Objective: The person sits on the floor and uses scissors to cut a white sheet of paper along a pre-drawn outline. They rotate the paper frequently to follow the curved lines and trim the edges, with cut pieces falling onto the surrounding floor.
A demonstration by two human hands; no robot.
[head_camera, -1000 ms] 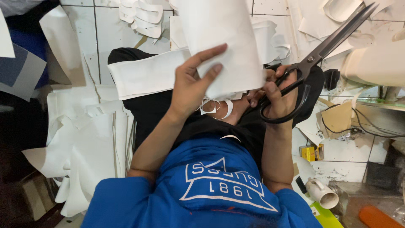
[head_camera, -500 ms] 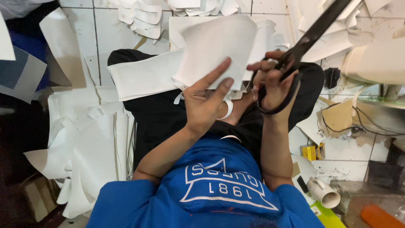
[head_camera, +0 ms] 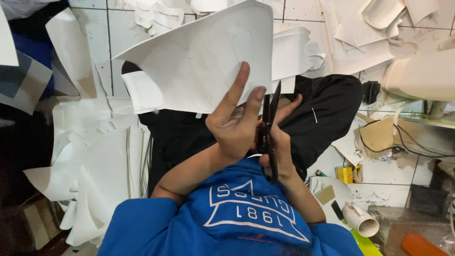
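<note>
We see one small yellow box (head_camera: 347,174) on the white tiled floor (head_camera: 379,170) at the right, just beside a black trouser leg (head_camera: 327,118). A blue shirt (head_camera: 246,223) carries a white triangular print. No signs or screens show.

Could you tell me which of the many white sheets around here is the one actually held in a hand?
It is the large white sheet raised at top centre, pinched by the left hand. The other white pieces lie loose on the tiled floor.
</note>
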